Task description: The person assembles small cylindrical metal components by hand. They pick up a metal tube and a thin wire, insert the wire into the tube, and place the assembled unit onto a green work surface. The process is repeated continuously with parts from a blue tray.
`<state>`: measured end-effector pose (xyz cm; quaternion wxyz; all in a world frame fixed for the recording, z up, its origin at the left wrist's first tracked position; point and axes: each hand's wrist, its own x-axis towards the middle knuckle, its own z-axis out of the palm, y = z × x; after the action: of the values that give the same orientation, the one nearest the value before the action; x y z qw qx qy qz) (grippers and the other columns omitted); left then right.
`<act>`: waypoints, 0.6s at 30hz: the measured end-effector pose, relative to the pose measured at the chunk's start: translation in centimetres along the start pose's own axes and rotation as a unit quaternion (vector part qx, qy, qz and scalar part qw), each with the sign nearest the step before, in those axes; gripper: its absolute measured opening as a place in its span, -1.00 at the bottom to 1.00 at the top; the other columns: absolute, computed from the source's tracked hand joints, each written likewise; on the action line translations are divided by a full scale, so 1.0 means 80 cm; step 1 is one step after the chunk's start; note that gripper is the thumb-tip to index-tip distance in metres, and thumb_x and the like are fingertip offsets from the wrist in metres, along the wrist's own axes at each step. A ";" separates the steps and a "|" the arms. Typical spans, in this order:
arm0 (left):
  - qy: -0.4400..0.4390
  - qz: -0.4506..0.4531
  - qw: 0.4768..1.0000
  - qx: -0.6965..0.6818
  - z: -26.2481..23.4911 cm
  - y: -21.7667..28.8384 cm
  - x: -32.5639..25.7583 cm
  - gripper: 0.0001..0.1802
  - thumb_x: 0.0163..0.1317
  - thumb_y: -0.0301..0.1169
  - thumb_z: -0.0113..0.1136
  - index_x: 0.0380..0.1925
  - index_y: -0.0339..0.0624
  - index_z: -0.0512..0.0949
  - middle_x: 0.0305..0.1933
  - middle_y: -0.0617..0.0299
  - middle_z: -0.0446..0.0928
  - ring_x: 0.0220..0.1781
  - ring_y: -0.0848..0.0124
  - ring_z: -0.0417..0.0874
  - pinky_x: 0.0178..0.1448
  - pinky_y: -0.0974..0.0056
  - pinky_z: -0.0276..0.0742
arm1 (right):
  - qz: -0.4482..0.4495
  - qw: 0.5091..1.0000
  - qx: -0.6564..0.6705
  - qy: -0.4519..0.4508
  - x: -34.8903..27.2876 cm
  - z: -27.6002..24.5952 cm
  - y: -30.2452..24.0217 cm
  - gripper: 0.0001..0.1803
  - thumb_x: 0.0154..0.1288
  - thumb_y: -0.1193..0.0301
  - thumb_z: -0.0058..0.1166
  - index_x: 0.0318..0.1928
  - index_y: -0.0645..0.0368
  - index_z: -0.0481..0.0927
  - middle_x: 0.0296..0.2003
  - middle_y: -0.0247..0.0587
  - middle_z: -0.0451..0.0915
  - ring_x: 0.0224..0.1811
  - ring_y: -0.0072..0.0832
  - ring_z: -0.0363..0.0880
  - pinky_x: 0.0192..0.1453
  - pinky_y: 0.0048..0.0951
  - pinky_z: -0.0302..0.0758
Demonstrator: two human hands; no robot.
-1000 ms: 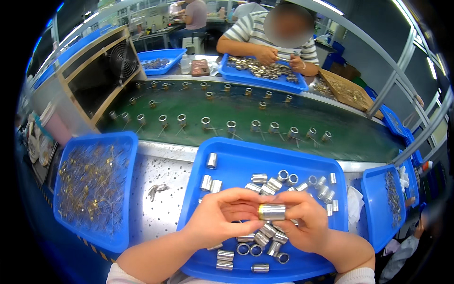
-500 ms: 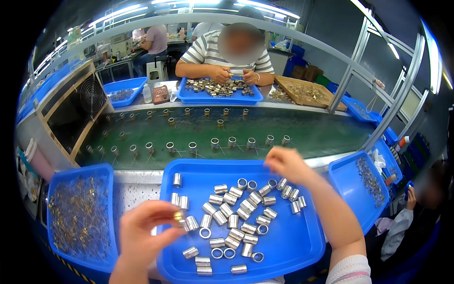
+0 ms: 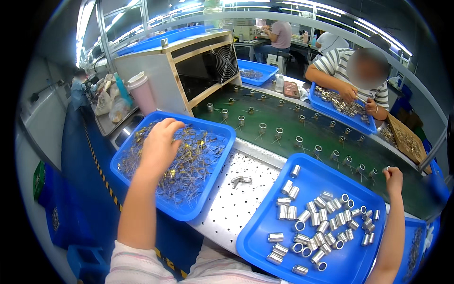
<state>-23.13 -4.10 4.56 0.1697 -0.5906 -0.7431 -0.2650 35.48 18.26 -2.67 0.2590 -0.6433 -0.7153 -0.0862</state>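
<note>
My left hand (image 3: 161, 144) reaches over a blue tray (image 3: 220, 137) heaped with thin wire-legged parts (image 3: 189, 161), some with yellow bits. Its thumb stands apart from the bent fingers, and I see nothing held. Off to the right, my right hand (image 3: 393, 180) pinches at the near edge of the green conveyor belt (image 3: 283, 120). A small bright rim shows at its fingertips, apparently a metal sleeve. Along the belt stand rows of upright sleeves (image 3: 318, 149) with wires sticking out near their feet. Many shiny loose sleeves (image 3: 326, 225) lie in the blue tray (image 3: 250, 236) before me.
Between the two trays is a perforated metal tabletop (image 3: 231, 208) with a crumpled silvery piece (image 3: 241, 181). A wooden-framed box with a fan (image 3: 226, 64) stands over the belt's left end, beside a pink cup (image 3: 141, 92). Across the belt, a co-worker (image 3: 338, 71) handles parts over another blue tray.
The view has swung left. My left hand has moved from the sleeve tray to the wire-part tray, and the small yellow part no longer shows in it. My right hand is now by the belt.
</note>
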 end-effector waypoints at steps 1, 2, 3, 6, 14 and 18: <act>0.026 0.041 0.998 -0.045 0.005 0.023 0.000 -0.68 -0.10 -0.64 0.18 -0.24 -0.28 0.50 -0.19 0.11 0.50 -0.12 0.23 0.52 -0.02 0.24 0.42 | -0.023 0.997 0.068 0.011 0.000 -0.010 -0.019 -0.88 0.06 0.45 0.12 -0.42 0.26 0.60 -0.49 -0.08 0.54 -0.47 -0.31 0.51 -0.39 -0.38 0.38; 0.048 0.083 0.991 -0.091 0.008 0.053 -0.002 -0.70 -0.07 -0.64 0.16 -0.24 -0.28 0.50 -0.18 0.09 0.51 -0.10 0.23 0.52 -0.02 0.24 0.42 | -0.043 0.990 0.134 0.021 -0.003 -0.020 -0.039 -0.87 0.09 0.45 0.10 -0.41 0.27 0.60 -0.53 -0.13 0.54 -0.53 -0.42 0.49 -0.43 -0.44 0.35; -0.013 0.101 0.974 -0.201 0.008 0.086 -0.010 -0.74 -0.04 -0.62 0.16 -0.25 -0.29 0.51 -0.18 0.08 0.51 -0.11 0.24 0.53 -0.04 0.26 0.44 | -0.029 0.979 0.197 -0.049 -0.007 -0.030 -0.078 -0.85 0.11 0.44 0.07 -0.41 0.28 0.60 -0.57 -0.21 0.53 -0.55 -0.52 0.44 -0.46 -0.50 0.32; -0.202 0.115 0.853 -0.468 0.037 0.184 -0.036 -0.77 0.07 -0.56 0.15 -0.22 -0.29 0.49 -0.16 0.09 0.51 -0.12 0.29 0.55 -0.09 0.29 0.47 | 0.009 0.905 0.357 -0.233 -0.035 -0.056 -0.171 -0.82 0.19 0.41 0.01 -0.34 0.27 0.61 -0.59 -0.42 0.51 -0.56 -0.71 0.39 -0.49 -0.63 0.29; -0.394 -0.040 0.589 -0.704 0.097 0.283 -0.037 -0.62 0.17 -0.45 0.13 -0.04 -0.30 0.28 -0.10 0.06 0.45 -0.02 0.36 0.49 0.05 0.32 0.43 | 0.097 0.758 0.604 -0.228 -0.138 -0.101 -0.232 -0.84 0.20 0.52 0.06 -0.22 0.34 0.56 -0.46 -0.33 0.53 -0.47 -0.69 0.42 -0.38 -0.66 0.39; -0.449 -0.058 0.510 -0.731 0.100 0.280 -0.051 -0.65 0.16 -0.46 0.15 -0.08 -0.31 0.33 -0.11 0.08 0.45 -0.02 0.42 0.50 0.06 0.36 0.45 | 0.022 0.801 0.555 -0.222 -0.163 -0.094 -0.229 -0.84 0.14 0.56 0.10 -0.24 0.32 0.57 -0.37 -0.29 0.54 -0.39 -0.67 0.45 -0.36 -0.66 0.39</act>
<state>0.02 1.07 0.19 -0.6944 -0.5014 -0.2962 -0.4227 20.23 0.53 1.36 0.4079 -0.4064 -0.6642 0.4768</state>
